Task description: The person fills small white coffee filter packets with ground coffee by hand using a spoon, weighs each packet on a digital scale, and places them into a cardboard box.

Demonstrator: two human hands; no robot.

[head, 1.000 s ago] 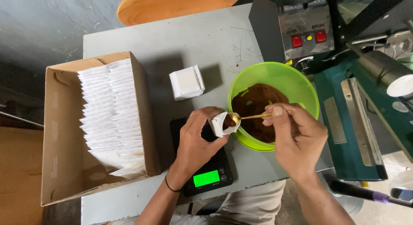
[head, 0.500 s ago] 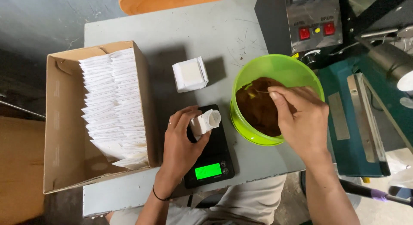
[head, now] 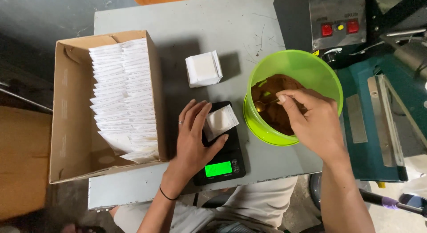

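Below, our left hand (head: 192,141) pinches a small white sachet (head: 221,121) on the black scale (head: 220,164) at the bench's near edge; our right hand (head: 313,124) grips a spoon (head: 263,104) inside the green bowl (head: 307,66).

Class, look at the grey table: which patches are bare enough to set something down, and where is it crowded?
Bare: the far table strip beyond the small white box, and the near edge by the cardboard box. Crowded: around the scale, where the left hand holds a sachet beside the green bowl with the right hand.
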